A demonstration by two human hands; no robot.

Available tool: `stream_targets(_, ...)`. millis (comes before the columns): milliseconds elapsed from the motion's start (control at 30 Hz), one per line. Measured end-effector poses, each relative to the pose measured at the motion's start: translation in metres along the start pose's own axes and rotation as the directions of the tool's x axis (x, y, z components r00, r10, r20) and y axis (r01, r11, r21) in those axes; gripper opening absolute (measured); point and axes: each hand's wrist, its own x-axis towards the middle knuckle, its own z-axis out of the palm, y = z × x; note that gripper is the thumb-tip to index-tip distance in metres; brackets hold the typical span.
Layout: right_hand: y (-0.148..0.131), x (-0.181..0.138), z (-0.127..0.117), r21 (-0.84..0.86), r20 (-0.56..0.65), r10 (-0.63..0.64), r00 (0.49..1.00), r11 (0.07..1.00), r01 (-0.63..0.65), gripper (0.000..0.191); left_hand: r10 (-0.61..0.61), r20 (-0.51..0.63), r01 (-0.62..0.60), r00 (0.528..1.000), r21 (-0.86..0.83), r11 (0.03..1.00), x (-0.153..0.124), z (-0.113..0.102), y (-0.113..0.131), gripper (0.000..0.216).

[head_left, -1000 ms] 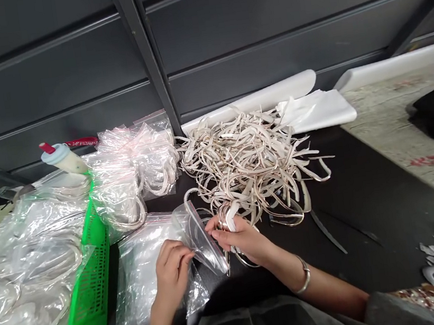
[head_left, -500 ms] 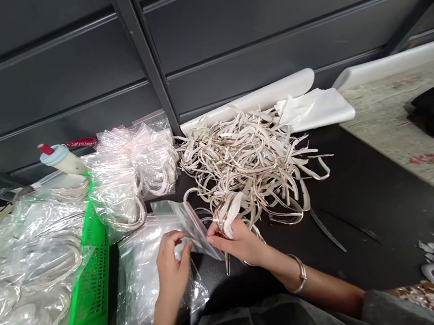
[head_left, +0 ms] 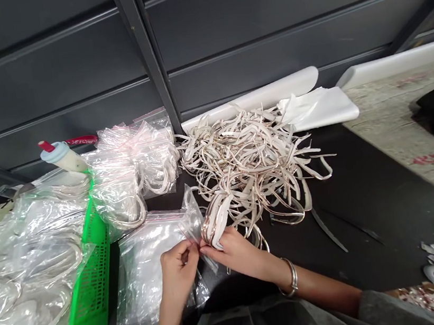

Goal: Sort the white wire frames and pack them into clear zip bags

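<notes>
My left hand (head_left: 179, 266) pinches the edge of a clear zip-lock bag (head_left: 192, 211), which stands up between my two hands. My right hand (head_left: 240, 254) is closed round a looped bundle of thin strips (head_left: 216, 217), white with shiny copper-coloured edges. Its thumb and fingertips also touch the bag, close to my left fingertips. A flat stack of clear zip-lock bags (head_left: 146, 267) lies beneath and left of my left hand. Just beyond the bundle is a large tangled pile of similar strips (head_left: 248, 158). Whether the bag's mouth is open I cannot tell.
A green basket (head_left: 97, 269) at the left holds filled clear bags. More filled bags (head_left: 124, 188) lie beside it, near a lidded cup (head_left: 65, 157). White rolls (head_left: 256, 96) rest behind the pile against the dark panel. Plastic scraps (head_left: 430, 249) lie at the right.
My left hand has moved right and closed on the bag's edge, where its fingers were apart before. The bundle has shifted slightly left and turned with my right hand.
</notes>
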Motion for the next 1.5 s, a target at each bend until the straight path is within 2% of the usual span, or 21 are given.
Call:
stream_targets(200,-0.006,0.001,-0.009,0.107,-0.042,0.098,0.994,0.99,-0.093,0.004,0.003,-0.008,-0.002,1.0,0.079,0.997,0.002,-0.001,0.002,0.023)
stream_targets(267,-0.008,0.001,-0.01,0.133,-0.047,0.109,0.993,0.986,-0.102,0.01,-0.011,-0.031,0.013,0.999,0.066,0.998,0.003,-0.001,0.004,0.022)
stream_targets(367,-0.01,0.0,-0.011,0.156,-0.04,0.103,0.994,0.983,-0.096,0.017,-0.029,-0.062,0.029,0.998,0.001,1.0,0.004,0.001,0.006,0.021)
stream_targets(533,-0.011,0.0,-0.012,0.174,-0.074,0.105,0.992,0.981,-0.091,0.019,-0.056,-0.108,0.039,0.993,-0.155,0.987,0.007,0.009,0.01,0.021)
stream_targets(700,-0.009,0.001,-0.013,0.167,-0.048,0.102,0.994,0.982,-0.092,0.019,-0.075,-0.071,0.049,0.995,-0.314,0.948,0.009,0.016,0.012,0.022)
stream_targets(1000,-0.009,-0.002,-0.019,0.186,-0.021,0.025,0.999,0.982,-0.021,0.012,-0.085,0.004,0.077,0.996,-0.474,0.877,0.008,0.019,0.011,0.026)
stream_targets(1167,-0.011,-0.002,-0.019,0.112,-0.051,0.002,0.999,0.994,0.004,0.003,-0.082,-0.057,0.054,0.995,-0.39,0.919,0.008,0.018,0.01,0.022)
stream_targets(1400,-0.003,-0.001,-0.02,0.121,-0.117,-0.052,0.992,0.99,0.067,0.018,-0.046,0.003,0.044,0.999,-0.37,0.928,0.009,0.017,0.013,0.025)
stream_targets(1500,0.0,0.001,-0.024,0.035,-0.186,-0.034,0.982,0.999,0.041,0.019,0.007,-0.085,-0.032,0.996,-0.293,0.955,0.008,0.015,0.012,0.025)
